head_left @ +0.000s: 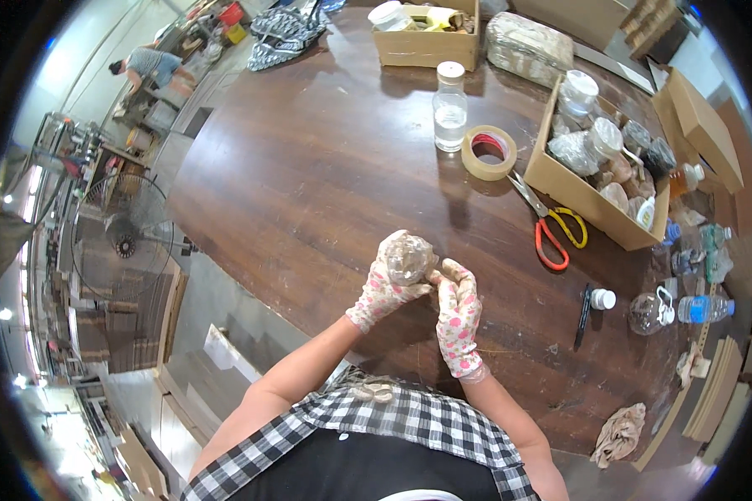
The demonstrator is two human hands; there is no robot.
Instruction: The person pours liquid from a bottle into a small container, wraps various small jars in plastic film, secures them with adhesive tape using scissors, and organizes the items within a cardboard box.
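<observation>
My left hand (379, 298), in a white glove with pink flowers, holds a roundish bundle (409, 258) wrapped in shiny clear plastic, brownish inside. What lies under the wrapping cannot be made out. Close against the bundle's right side is my right hand (459, 316), in a matching glove, its thumb and fingers drawn together near the lower edge. Whatever is pinched there is too small to name. Both hands are above the near part of a dark brown wooden table (301, 159).
Beyond my hands stand a clear bottle (449, 117) and a tape roll (478, 173), with scissors (551, 234) beside them. Right of these are a cardboard box (597, 200) of wrapped items, a black marker (583, 316) and plastic bottles (704, 310). A crumpled cloth (619, 434) lies near the right edge.
</observation>
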